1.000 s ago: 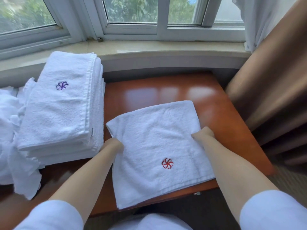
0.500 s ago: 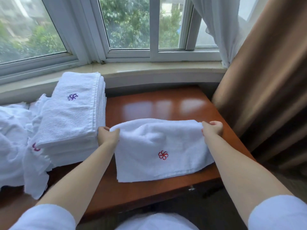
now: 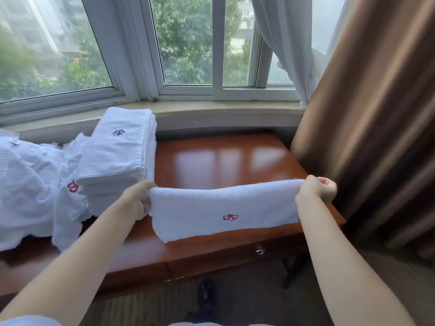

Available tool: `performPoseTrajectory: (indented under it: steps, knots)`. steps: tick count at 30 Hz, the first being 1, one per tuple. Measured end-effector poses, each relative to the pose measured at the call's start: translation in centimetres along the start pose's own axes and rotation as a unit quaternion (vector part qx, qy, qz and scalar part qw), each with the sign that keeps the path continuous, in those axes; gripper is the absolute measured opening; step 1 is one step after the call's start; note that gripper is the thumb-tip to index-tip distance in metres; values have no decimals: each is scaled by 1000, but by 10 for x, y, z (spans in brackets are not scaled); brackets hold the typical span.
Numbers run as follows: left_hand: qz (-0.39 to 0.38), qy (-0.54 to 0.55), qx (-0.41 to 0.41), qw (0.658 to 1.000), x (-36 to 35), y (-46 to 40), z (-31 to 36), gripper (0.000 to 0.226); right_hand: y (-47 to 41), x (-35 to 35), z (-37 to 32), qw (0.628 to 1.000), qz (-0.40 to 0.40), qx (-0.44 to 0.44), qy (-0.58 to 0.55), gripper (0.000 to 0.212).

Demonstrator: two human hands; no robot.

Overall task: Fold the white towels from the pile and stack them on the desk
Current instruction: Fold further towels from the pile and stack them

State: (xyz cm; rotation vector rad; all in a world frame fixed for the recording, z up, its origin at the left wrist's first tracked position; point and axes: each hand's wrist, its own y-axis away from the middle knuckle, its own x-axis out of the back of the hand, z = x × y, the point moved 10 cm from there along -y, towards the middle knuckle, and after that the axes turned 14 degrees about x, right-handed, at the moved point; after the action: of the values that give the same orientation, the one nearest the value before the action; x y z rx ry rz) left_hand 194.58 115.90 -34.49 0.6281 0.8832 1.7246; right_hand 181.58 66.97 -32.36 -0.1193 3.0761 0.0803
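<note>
Loose towel pile at desk's left end. Folded stack just right of it, on glossy wood. Your left hand and right hand pinch folded towel taut above desk's front edge. Brown curtain right of desk; window behind.

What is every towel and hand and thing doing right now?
Left hand: closed on the towel's left corner.
Right hand: closed on the towel's right corner.
Held towel: lifted, stretched between both hands, red logo facing the camera.
Stack of towels: folded, on the desk's left side.
Pile of towels: crumpled, unfolded.
Desk: bare and shiny in the middle.
Brown curtain: hanging at the right.
</note>
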Motion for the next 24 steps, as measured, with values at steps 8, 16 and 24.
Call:
performPoseTrajectory:
  steps: [8, 16, 24]
  knots:
    - [-145, 118, 66, 980, -36, -6, 21, 33, -14, -74, -6, 991, -130, 9, -13, 26]
    - [91, -301, -120, 941, -60, -93, 5, 59, -4, -110, 111, 913, -347, 20, 214, 23]
    - [190, -355, -36, 915, -36, -141, -17, 65, -20, -83, 168, 856, -324, -25, 401, 46]
